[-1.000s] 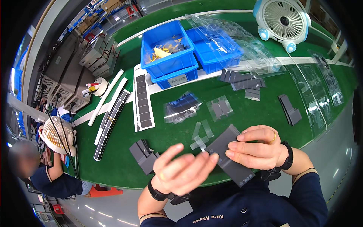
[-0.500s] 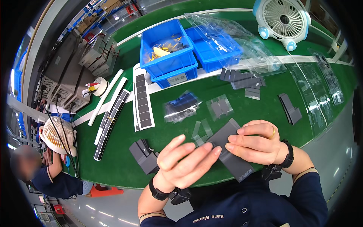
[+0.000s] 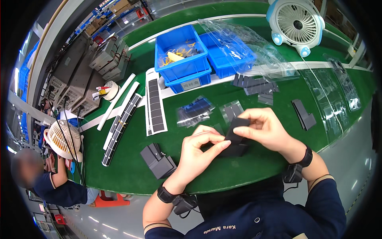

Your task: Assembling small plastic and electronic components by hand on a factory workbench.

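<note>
A dark grey flat rectangular piece is tilted up between my hands above the green table. My right hand grips its upper part, thumb on the near face and fingers behind. My left hand is closed in a pinch at its lower left edge; whether anything small is between those fingertips is hidden. A darker part of the piece, or a second one, shows below the hands. Left of my left hand lies a stack of similar dark grey pieces. Beyond the hands are clear sheets with dark rectangles and a smaller such sheet.
Blue bins stand at the back, one holding yellow wires. Clear plastic trays and a dark grey piece lie right. Strips of black labels and rolls lie left. A white-blue fan stands far right; a person sits left.
The dark grey piece has gone from lying flat under my hands to tilted upright. My right hand has moved up and left with it; my left fingers have closed from spread to a pinch.
</note>
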Motion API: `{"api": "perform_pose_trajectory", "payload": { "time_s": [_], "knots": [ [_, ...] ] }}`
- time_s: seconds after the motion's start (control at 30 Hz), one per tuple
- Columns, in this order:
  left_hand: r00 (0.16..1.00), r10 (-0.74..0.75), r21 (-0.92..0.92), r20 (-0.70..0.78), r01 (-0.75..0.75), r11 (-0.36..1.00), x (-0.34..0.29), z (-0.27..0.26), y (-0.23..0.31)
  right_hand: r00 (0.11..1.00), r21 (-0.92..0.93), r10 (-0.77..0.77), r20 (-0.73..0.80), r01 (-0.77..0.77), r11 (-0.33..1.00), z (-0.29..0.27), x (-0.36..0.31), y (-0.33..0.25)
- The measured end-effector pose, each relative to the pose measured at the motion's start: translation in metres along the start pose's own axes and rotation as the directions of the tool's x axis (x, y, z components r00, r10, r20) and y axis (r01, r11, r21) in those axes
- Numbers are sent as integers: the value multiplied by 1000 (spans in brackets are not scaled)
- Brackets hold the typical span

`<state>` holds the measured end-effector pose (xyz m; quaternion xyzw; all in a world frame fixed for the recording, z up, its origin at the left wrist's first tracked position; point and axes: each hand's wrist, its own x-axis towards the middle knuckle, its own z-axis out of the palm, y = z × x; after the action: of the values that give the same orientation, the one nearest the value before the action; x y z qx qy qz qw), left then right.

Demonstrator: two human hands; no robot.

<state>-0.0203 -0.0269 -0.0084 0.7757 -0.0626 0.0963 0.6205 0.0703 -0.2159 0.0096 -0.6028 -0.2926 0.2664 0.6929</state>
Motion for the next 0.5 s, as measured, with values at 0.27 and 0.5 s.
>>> {"api": "perform_pose_trajectory", "payload": {
  "time_s": [0.27,0.5],
  "knots": [
    [907,-378,-348,183,420,838,6,-8,0,978,95,203,-43,-198,976,-8,7,2],
    [933,-320,-318,164,357,878,3,-3,-8,978,89,205,-28,-202,975,-2,11,10]
  ]
}}
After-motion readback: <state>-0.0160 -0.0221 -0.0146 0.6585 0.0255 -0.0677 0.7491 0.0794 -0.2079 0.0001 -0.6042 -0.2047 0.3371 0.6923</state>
